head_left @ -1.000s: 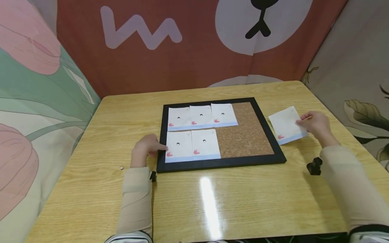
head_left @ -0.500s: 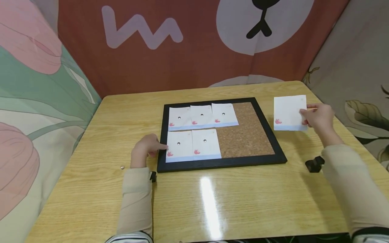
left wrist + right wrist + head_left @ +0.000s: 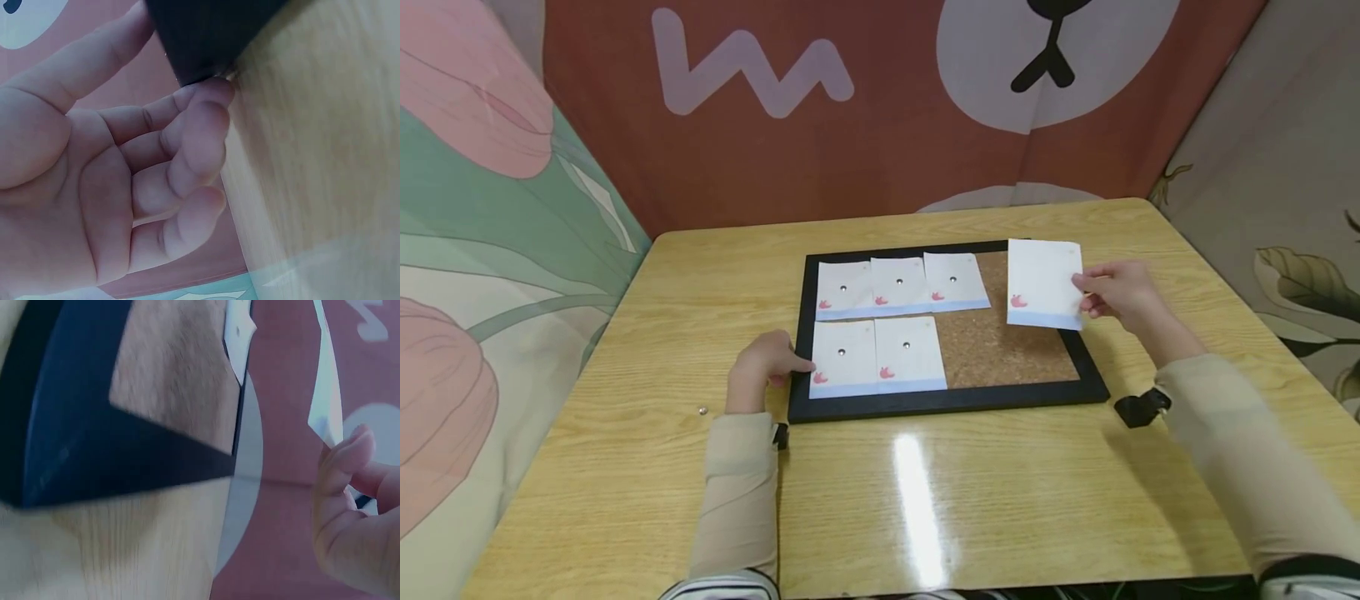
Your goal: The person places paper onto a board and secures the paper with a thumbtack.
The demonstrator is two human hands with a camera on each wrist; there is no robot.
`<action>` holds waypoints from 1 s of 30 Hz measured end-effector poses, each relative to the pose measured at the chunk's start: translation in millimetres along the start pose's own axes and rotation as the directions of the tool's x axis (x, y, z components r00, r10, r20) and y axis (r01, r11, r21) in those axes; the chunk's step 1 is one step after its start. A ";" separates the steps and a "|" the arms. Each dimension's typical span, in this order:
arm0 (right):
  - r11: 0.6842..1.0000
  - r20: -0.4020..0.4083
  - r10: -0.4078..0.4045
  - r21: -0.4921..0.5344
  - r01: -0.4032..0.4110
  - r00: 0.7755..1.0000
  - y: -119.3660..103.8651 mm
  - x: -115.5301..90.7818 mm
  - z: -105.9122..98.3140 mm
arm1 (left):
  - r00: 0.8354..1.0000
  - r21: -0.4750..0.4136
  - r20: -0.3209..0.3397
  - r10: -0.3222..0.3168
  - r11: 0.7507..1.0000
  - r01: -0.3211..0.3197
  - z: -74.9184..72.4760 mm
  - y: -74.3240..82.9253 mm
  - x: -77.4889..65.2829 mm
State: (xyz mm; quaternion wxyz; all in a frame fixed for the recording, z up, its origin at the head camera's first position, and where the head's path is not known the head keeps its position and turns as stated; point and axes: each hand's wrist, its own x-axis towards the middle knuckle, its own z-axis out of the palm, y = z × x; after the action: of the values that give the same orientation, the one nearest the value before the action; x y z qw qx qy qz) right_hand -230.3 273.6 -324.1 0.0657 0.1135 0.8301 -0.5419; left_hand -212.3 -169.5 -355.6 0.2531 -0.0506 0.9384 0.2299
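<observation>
A black-framed corkboard lies on the table, with several white note sheets on its left and middle, each bearing a silver pushpin. My left hand grips the board's left edge. In the left wrist view its thumb reaches over the dark frame and its curled fingertips meet the edge from below. Above the board's upper right part, my right hand pinches another white note sheet by its right side. That paper stands clear of the cork in the right wrist view.
One loose pushpin sits on the wooden table left of the board. Patterned cloth walls stand behind the table and at both sides. Small black cameras are strapped at the wrists.
My right hand has lifted the note sheet from right of the board, turned it upright and carried it left over the cork. The left hand stays at the frame's edge.
</observation>
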 end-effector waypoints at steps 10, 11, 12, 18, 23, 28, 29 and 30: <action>0.999 0.156 0.031 -0.035 -0.026 0.987 -0.4 3.3 31.2 | 1.000 0.004 0.001 -0.012 1.000 0.012 -1.0 1.6 0.7; 0.999 0.161 0.032 -0.041 -0.026 0.986 -0.1 3.9 33.1 | 1.000 0.002 0.001 -0.014 1.000 0.014 -0.9 1.6 0.7; 0.999 0.162 0.032 -0.048 -0.025 0.986 0.0 4.2 34.8 | 1.000 0.002 0.001 -0.013 1.000 0.013 -0.8 1.4 0.8; 0.998 0.180 0.031 -0.063 -0.020 0.983 -1.0 5.4 43.4 | 1.000 0.009 -0.012 0.003 1.000 -0.003 -0.3 0.6 0.7; 0.998 0.212 0.022 -0.069 -0.008 0.977 -0.8 5.1 51.2 | 1.000 0.013 -0.017 0.004 1.000 -0.004 0.1 -0.4 1.4; 0.996 0.238 0.049 -0.078 -0.031 0.970 2.2 5.9 58.5 | 1.000 0.012 -0.016 0.000 1.000 0.000 1.0 -0.9 2.0; 0.996 0.239 0.057 -0.080 -0.039 0.969 2.8 6.1 60.0 | 1.000 0.014 -0.016 0.001 1.000 -0.001 1.2 -1.0 2.1; 0.996 0.243 0.063 -0.082 -0.045 0.968 3.6 6.3 61.4 | 1.000 0.016 -0.017 0.002 1.000 -0.002 1.5 -1.2 2.1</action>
State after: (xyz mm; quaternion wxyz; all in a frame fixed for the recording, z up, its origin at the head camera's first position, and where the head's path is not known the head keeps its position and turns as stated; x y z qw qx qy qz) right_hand -236.3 219.6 -353.5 0.1869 0.0656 0.8322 -0.5179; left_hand -213.3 -169.9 -358.3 0.2454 -0.0495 0.9423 0.2222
